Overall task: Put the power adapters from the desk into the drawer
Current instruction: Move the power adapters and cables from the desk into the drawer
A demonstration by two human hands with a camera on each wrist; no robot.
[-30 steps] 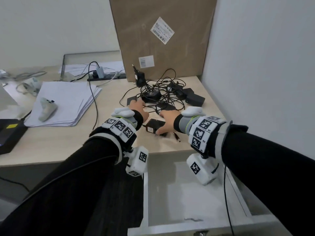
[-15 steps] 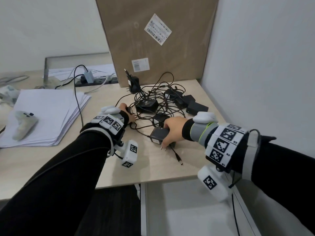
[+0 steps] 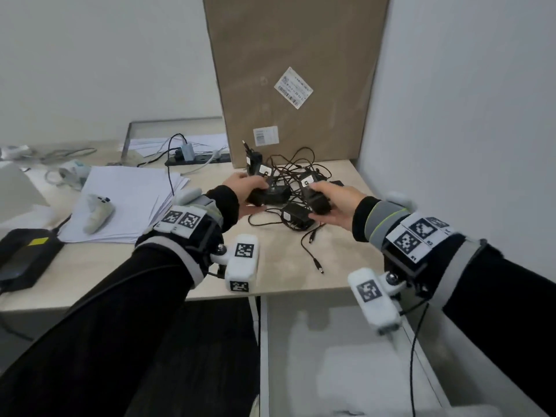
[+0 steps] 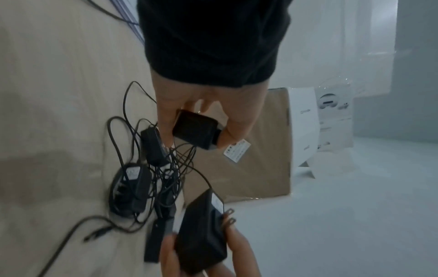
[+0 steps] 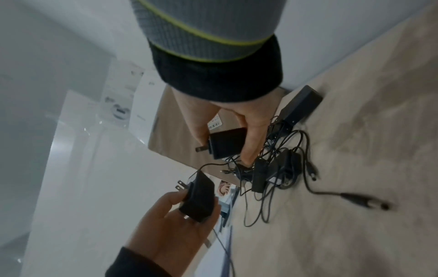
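Several black power adapters with tangled cables (image 3: pixel 288 176) lie in the desk's right corner. My left hand (image 3: pixel 245 191) grips one black adapter (image 4: pixel 195 129), lifted above the desk. My right hand (image 3: pixel 334 200) grips another black adapter (image 5: pixel 226 143), its two prongs showing, also lifted. Their cables trail back into the tangle. Between the hands one adapter (image 3: pixel 296 216) still lies on the desk (image 3: pixel 346 260). The open white drawer (image 3: pixel 331 356) sits below the desk's front edge, under my right wrist.
A tall cardboard box (image 3: pixel 294 76) stands behind the pile, against the wall at the right. To the left lie a stack of white paper (image 3: pixel 129 203) with a pale controller (image 3: pixel 97 210) on it, a power strip (image 3: pixel 195 159) and a black device (image 3: pixel 24 260).
Both hands went from resting on adapters on the desk to gripping one each and lifting them. The view has tilted up, so less of the drawer shows.
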